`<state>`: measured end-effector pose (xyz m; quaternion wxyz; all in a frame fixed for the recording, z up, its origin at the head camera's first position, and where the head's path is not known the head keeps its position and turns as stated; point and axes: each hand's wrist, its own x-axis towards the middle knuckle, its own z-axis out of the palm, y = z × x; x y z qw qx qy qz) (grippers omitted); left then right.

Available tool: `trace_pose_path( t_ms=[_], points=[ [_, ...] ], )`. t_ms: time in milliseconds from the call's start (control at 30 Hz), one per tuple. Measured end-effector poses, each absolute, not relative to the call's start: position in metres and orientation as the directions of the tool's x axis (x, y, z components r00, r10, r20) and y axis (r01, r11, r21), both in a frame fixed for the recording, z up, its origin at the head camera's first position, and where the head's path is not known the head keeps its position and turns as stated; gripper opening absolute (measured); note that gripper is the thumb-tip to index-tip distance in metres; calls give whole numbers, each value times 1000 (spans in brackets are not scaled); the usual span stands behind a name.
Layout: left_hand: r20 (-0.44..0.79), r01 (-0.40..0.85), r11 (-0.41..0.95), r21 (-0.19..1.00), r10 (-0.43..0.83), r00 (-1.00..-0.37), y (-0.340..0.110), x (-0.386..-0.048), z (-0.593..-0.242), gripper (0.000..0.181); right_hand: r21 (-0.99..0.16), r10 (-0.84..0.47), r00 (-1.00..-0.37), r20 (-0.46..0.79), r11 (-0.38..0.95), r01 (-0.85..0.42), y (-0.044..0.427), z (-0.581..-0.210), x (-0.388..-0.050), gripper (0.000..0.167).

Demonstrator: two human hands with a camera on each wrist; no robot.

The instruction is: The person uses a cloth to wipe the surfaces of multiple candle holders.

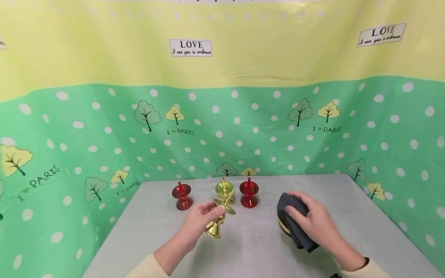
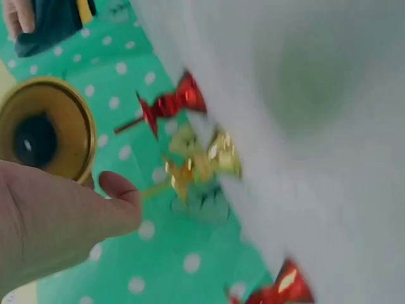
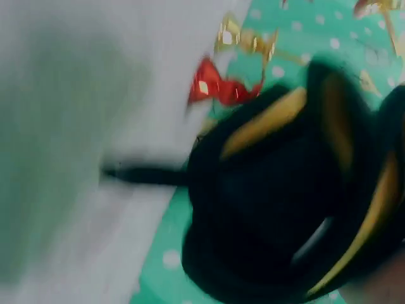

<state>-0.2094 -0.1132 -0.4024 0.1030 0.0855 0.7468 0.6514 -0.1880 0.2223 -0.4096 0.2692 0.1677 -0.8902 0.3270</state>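
My left hand [image 1: 198, 222] holds a shiny gold pedestal candle holder [image 1: 213, 230] above the table, tilted, its shallow dish and thin spike leaning right. Its hollow round base [image 2: 81, 117] faces the camera in the left wrist view. My right hand [image 1: 314, 222] grips a dark folded cloth [image 1: 299, 231] with yellow along its edge; this cloth [image 3: 266, 190] looks blurred in the right wrist view, with a narrow dark strip sticking out. The two hands are apart. Behind the held holder stands another gold candle holder [image 1: 223, 187], partly hidden.
A red candle holder [image 1: 184, 202] stands at the back left, and a second red one [image 1: 248, 200] right of the standing gold one. The grey table [image 1: 257, 247] meets a green dotted curtain [image 1: 243, 135] at the back and sides.
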Motion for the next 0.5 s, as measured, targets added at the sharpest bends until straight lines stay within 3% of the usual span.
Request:
trace_pose_path(
  t_ms=[33, 100, 167, 333, 500],
  points=[
    [-59, -38, 88, 995, 255, -965, -112, -208, -405, 61, -560, -98, -831, 547, 695, -451, 218, -411, -185, 40],
    [-80, -73, 34, 997, 270, -960, -106, -205, -408, 61, -601, -117, -832, 542, 638, -481, 205, -413, -181, 42],
    [-86, -88, 8, 996, 295, -952, -97, -201, -408, 61, -532, -180, -761, 623, 616, -581, 188, -412, -179, 44],
    [-98, -117, -34, 993, 345, -934, -76, -191, -407, 62, -186, -352, -482, 802, 620, -762, 157, -414, -174, 37],
    [-105, -131, -51, 990, 354, -929, -70, -184, -406, 53, -130, -372, -407, 834, 585, -801, 149, -418, -171, 35]
  ],
)
